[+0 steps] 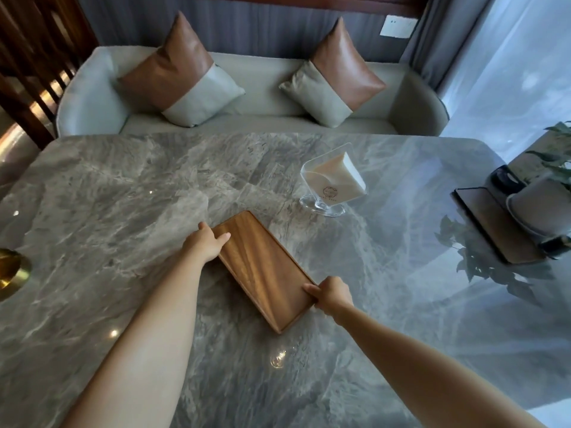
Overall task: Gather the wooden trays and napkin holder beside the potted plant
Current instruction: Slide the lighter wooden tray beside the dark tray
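A long brown wooden tray lies diagonally at the middle of the grey marble table. My left hand grips its far left end, thumb on top. My right hand grips its near right edge. Beyond the tray stands a clear napkin holder with white napkins, upright and apart from both hands. At the right edge a potted plant in a pale pot sits by another dark-rimmed wooden tray.
A pale sofa with two brown-and-grey cushions runs along the table's far side. A brass round object sits at the left table edge. A dark object lies behind the right tray. A window is at right.
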Demonstrator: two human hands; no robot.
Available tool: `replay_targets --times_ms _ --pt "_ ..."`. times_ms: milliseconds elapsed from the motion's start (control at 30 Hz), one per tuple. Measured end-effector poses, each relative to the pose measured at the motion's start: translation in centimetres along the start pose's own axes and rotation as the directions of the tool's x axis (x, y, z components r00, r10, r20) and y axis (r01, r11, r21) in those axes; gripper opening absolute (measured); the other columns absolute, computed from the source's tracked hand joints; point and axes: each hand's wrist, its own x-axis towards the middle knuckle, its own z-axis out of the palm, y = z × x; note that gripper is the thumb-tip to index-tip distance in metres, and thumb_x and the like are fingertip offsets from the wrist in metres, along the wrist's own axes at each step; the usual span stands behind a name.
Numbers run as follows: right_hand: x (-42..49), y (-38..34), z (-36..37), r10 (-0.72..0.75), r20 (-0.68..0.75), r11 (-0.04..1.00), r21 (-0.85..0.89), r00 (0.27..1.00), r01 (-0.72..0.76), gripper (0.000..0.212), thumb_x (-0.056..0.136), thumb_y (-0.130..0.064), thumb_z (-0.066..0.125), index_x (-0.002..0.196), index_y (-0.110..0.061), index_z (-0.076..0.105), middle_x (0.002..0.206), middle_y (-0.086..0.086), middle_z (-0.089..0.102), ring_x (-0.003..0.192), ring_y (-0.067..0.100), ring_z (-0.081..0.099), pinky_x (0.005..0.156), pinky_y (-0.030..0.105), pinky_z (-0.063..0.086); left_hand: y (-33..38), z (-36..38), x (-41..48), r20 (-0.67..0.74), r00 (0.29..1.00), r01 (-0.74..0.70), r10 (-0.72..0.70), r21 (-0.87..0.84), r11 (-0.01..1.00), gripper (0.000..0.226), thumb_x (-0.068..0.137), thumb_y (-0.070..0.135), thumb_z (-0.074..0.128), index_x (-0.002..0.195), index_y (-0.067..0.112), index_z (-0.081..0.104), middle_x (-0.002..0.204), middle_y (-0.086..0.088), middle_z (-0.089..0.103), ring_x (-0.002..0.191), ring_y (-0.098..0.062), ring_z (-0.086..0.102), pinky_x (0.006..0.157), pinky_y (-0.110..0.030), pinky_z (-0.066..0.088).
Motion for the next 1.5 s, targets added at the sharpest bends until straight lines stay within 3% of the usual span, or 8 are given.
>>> replay_targets --times_ms 133,333,500,667,933,1067,1233,1500 --pt "1.1 1.4 -4.6 -0.033 -0.063 0.998 0.044 0.997 0.036 0.051 0.081 -0.041 0.065 0.047 -0.011 0.043 0.049 0.004 0.049 0.043 0.016 0.042 0.045 0.026 0.031 4.9 0.9 -0.3 -0.009 0.996 -0.091 0.091 0.017 0.996 0.069 0.092 0.042 0.051 0.138 -0.003 0.028 0.139 -0.024 0.048 0.128 -0.040 0.046 0.102 -0.045 0.041" --pt "2.3 4.7 -12.9 -0.049 -0.193 0.991 0.114 0.980 0.072 0.053 0.081 -0.041 0.065 0.047 -0.016 0.032 0.048 0.003 0.036 0.046 0.016 0.031 0.047 0.030 0.021 14.4 3.8 -0.9 0.020 0.976 -0.216 0.215 0.018 0.976 0.071 0.091 0.041 0.054 0.138 -0.006 0.027 0.139 -0.026 0.048 0.128 -0.041 0.046 0.103 -0.044 0.040" --pt "2.9 9.8 -19.5 0.014 -0.318 0.981 0.186 0.948 0.047 0.040 0.078 -0.038 0.069 0.059 -0.017 0.041 0.058 0.000 0.048 0.066 0.022 0.050 0.055 0.032 0.032 20.8 8.1 -2.2 0.087 0.947 -0.311 0.309 0.013 0.950 0.068 0.089 0.042 0.056 0.133 -0.008 0.039 0.138 -0.027 0.048 0.128 -0.040 0.046 0.107 -0.043 0.038" --pt "3.6 14.6 -25.1 0.007 -0.328 0.994 0.107 0.944 0.030 0.041 0.078 -0.039 0.069 0.058 -0.018 0.040 0.054 -0.001 0.050 0.055 0.016 0.048 0.050 0.029 0.033 25.9 12.7 -3.9 0.195 0.911 -0.374 0.365 0.010 0.928 0.064 0.088 0.036 0.060 0.128 -0.011 0.043 0.134 -0.027 0.052 0.125 -0.038 0.049 0.104 -0.041 0.037" --pt "6.2 20.0 -30.6 0.074 -0.350 0.988 0.155 0.934 -0.021 0.039 0.078 -0.039 0.068 0.063 -0.021 0.038 0.062 -0.002 0.052 0.069 0.023 0.053 0.054 0.030 0.035 32.7 18.5 -4.6 0.254 0.892 -0.401 0.373 0.068 0.913 0.044 0.090 0.041 0.056 0.104 0.001 0.046 0.122 -0.023 0.059 0.116 -0.037 0.054 0.095 -0.039 0.042" --pt "7.9 22.2 -32.2 0.123 -0.356 0.972 0.232 0.926 -0.040 0.035 0.081 -0.035 0.067 0.064 -0.021 0.040 0.070 0.006 0.059 0.072 0.025 0.056 0.066 0.036 0.043 35.8 21.1 -4.2 0.250 0.888 -0.413 0.385 0.069 0.908 0.046 0.091 0.039 0.055 0.109 -0.002 0.044 0.123 -0.024 0.057 0.115 -0.038 0.054 0.096 -0.042 0.042" --pt "9.8 24.1 -33.4 0.179 -0.343 0.953 0.295 0.922 -0.075 0.026 0.090 -0.030 0.056 0.069 -0.019 0.045 0.077 0.004 0.058 0.081 0.024 0.057 0.076 0.038 0.046 39.5 23.9 -3.2 0.249 0.888 -0.420 0.386 0.097 0.902 0.051 0.093 0.037 0.052 0.119 -0.005 0.040 0.129 -0.026 0.053 0.120 -0.039 0.052 0.099 -0.043 0.041" --pt "12.6 24.7 -33.7 0.247 -0.302 0.929 0.343 0.921 -0.137 0.025 0.091 -0.032 0.051 0.071 -0.020 0.044 0.090 0.013 0.066 0.089 0.032 0.063 0.078 0.039 0.049 43.2 26.6 -0.4 0.249 0.907 -0.384 0.338 0.165 0.909 0.060 0.095 0.038 0.045 0.133 -0.007 0.034 0.138 -0.027 0.046 0.126 -0.042 0.046 0.105 -0.045 0.039"
